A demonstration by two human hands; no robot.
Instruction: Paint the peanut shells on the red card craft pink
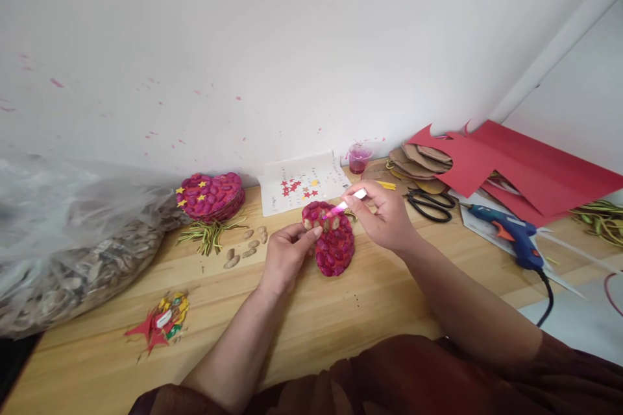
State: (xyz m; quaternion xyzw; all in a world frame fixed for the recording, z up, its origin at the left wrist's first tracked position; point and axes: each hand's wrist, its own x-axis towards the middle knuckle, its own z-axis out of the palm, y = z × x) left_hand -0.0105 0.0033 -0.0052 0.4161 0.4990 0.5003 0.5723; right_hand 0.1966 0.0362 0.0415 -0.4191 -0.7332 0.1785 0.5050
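My left hand is closed on the edge of a heart-shaped piece covered in peanuts, most of them painted magenta, with a few bare tan ones near its middle. In my right hand is a short white-handled paintbrush. Its pink tip touches or hovers just over the bare peanuts; I cannot tell which. Loose unpainted peanuts lie left of my left hand. Beyond both hands stands a plastic cup of magenta paint.
At the left are a stack of magenta peanut hearts, greenish strings, a large clear bag and paper scraps. A white sheet carries paper stars. Rightward lie black-handled scissors, a blue glue gun and red paper.
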